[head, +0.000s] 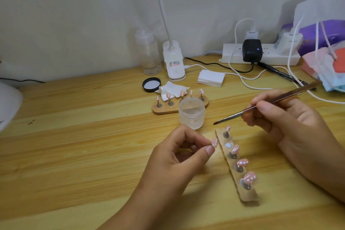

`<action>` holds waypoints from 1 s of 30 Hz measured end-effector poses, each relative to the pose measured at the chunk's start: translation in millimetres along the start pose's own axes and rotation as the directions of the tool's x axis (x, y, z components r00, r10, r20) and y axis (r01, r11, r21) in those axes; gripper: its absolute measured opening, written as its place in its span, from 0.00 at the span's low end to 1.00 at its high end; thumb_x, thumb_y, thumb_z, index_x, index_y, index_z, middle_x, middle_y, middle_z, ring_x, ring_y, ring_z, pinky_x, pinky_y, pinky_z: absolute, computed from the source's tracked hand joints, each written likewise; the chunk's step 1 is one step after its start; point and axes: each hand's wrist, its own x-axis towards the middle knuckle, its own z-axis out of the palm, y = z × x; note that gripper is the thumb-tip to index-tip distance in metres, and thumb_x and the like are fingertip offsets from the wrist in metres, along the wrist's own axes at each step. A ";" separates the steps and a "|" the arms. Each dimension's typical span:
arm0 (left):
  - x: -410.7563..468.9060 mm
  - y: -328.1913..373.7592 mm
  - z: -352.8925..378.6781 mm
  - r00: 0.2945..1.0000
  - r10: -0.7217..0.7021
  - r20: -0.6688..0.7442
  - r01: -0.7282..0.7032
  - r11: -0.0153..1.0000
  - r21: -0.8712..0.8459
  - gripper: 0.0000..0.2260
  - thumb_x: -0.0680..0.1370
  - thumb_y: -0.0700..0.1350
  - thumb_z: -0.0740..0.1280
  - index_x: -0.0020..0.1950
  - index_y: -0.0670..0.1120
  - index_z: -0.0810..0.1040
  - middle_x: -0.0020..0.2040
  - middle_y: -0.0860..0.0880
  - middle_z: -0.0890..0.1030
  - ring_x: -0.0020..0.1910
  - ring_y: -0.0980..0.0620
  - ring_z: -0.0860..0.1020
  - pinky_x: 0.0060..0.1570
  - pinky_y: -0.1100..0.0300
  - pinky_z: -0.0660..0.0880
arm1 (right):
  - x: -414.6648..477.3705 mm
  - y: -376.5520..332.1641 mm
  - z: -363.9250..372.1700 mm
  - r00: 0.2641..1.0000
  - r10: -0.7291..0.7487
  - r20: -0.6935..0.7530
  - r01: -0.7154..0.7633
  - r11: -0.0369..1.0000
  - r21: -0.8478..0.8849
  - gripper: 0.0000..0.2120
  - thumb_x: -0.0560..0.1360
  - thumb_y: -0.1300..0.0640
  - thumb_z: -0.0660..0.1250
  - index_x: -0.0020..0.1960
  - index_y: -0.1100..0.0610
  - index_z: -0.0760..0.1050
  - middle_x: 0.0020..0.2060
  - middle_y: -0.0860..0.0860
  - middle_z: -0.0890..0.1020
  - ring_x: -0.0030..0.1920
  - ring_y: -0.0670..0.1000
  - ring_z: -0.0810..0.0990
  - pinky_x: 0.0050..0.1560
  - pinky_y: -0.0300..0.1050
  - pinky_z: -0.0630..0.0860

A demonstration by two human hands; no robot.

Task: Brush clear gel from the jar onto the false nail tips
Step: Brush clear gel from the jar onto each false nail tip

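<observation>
An open frosted jar of clear gel [192,113] stands mid-table. My left hand [183,152] pinches one pink false nail tip [214,142] on its small stand, lifted beside the near wooden holder [248,195]. That holder carries several pink tips with white dots and has one bare metal spot [228,145]. My right hand [283,117] grips a thin brown brush [261,105]; its bristle end hovers just right of the jar, above the holder's far end. A second wooden holder [162,111] with several tips sits behind the jar.
The jar's black lid [151,84] and crumpled wipes [172,89] lie behind the far holder. A clear bottle [148,52], a white lamp base [174,61], a pad stack [211,78], a power strip [261,55] with cables and a pile of masks [328,65] line the back.
</observation>
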 end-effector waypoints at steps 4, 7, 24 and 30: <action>0.8 1.3 0.1 1.000 0.009 0.004 -0.009 1.000 -0.003 0.02 0.71 0.49 0.73 0.40 0.54 0.81 0.38 0.56 0.80 0.38 0.60 0.76 0.39 0.70 0.71 | -1.6 -1.1 -2.1 0.993 0.024 0.119 -0.028 0.999 0.036 0.13 0.70 0.64 0.61 0.40 0.50 0.82 0.39 0.54 0.83 0.41 0.49 0.82 0.44 0.39 0.79; 0.5 1.8 -0.5 1.000 0.020 0.010 -0.020 1.000 0.006 0.02 0.71 0.49 0.72 0.40 0.55 0.81 0.38 0.58 0.80 0.37 0.62 0.76 0.38 0.71 0.71 | -3.6 -0.8 -2.6 0.983 0.022 0.185 -0.026 0.999 0.021 0.12 0.69 0.64 0.61 0.40 0.51 0.81 0.39 0.55 0.83 0.42 0.50 0.82 0.45 0.39 0.79; 0.2 1.1 -0.2 1.000 0.008 0.005 -0.008 1.000 0.012 0.02 0.71 0.49 0.72 0.41 0.55 0.81 0.39 0.56 0.81 0.38 0.60 0.77 0.39 0.70 0.72 | -0.7 0.4 -1.7 0.998 0.026 0.057 -0.022 0.997 -0.071 0.12 0.69 0.62 0.62 0.37 0.48 0.81 0.37 0.54 0.83 0.39 0.49 0.81 0.42 0.38 0.79; 1.3 1.4 0.6 1.000 0.010 -0.004 -0.010 1.000 0.010 0.02 0.70 0.49 0.72 0.40 0.55 0.81 0.38 0.57 0.80 0.37 0.60 0.76 0.38 0.70 0.71 | -5.0 -1.6 0.2 0.989 -0.006 0.150 0.011 1.000 -0.030 0.12 0.70 0.64 0.61 0.39 0.50 0.80 0.38 0.54 0.82 0.40 0.50 0.80 0.44 0.39 0.79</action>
